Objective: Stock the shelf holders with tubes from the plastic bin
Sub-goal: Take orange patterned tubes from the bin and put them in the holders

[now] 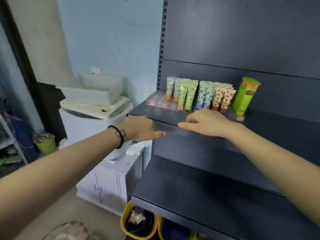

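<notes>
Several patterned tubes stand upright in a clear holder (156, 103) on the dark shelf (270, 129): orange-capped tubes (170, 88), green tubes (187, 95), blue-flowered tubes (206, 95) and strawberry tubes (223, 98). Tall green packs (245, 94) stand at their right. My left hand (142, 127) and my right hand (207, 122) meet at the shelf's front edge, thumbs pointing toward each other. They grip a faint clear holder piece (170, 129) between them. The white plastic bin (91, 90) sits to the left, away from both hands; what it holds is hidden.
The bin rests on a white lid atop a white cabinet (107, 181) left of the shelving. A bare lower shelf (207, 196) juts out below my arms. A yellow-rimmed basket (123, 220) stands on the floor, and a green pot (46, 146) at far left.
</notes>
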`<state>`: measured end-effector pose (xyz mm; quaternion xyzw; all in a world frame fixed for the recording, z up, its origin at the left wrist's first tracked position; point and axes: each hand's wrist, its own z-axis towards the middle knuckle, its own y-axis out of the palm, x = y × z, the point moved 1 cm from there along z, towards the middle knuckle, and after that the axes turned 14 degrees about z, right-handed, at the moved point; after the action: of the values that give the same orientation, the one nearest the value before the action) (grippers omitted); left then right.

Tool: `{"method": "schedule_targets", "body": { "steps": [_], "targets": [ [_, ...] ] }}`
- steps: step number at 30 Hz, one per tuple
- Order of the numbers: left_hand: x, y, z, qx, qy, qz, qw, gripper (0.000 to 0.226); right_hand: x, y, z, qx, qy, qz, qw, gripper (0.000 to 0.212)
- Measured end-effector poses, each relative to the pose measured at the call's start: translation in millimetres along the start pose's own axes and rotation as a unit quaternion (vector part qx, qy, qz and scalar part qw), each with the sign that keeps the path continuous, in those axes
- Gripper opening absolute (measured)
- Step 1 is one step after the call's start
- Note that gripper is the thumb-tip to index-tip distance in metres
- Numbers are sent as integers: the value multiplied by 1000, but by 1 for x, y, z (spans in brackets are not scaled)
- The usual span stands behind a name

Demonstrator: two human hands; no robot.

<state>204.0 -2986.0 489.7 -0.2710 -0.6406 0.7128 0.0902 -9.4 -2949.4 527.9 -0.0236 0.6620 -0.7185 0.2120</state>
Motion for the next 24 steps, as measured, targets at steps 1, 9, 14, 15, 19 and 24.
{"method": "schedule_targets", "body": {
  "steps": [1, 9, 14, 15, 19, 24],
  "targets": [
    [10, 12, -11, -24, -9, 3, 1000, 68, 0, 12, -12, -29, 2, -14, 999, 56],
    [94, 135, -78, -188, 22, -14, 982, 75, 26, 151, -88, -215, 26, -55, 975, 78],
    [153, 238, -101, -235, 24, -24, 971, 73, 61, 258, -124, -280, 64, -12, 958, 67],
    [165, 258, -105, -259, 23, -33, 965, 74, 67, 281, -131, -292, 70, -6, 954, 67],
    [205, 340, -113, -328, 3, -93, 940, 79, 92, 371, -150, -322, 84, 23, 943, 66],
    [243, 428, -113, -351, -37, -170, 920, 68, 117, 474, -163, -305, 83, 58, 947, 61]
  ]
}}
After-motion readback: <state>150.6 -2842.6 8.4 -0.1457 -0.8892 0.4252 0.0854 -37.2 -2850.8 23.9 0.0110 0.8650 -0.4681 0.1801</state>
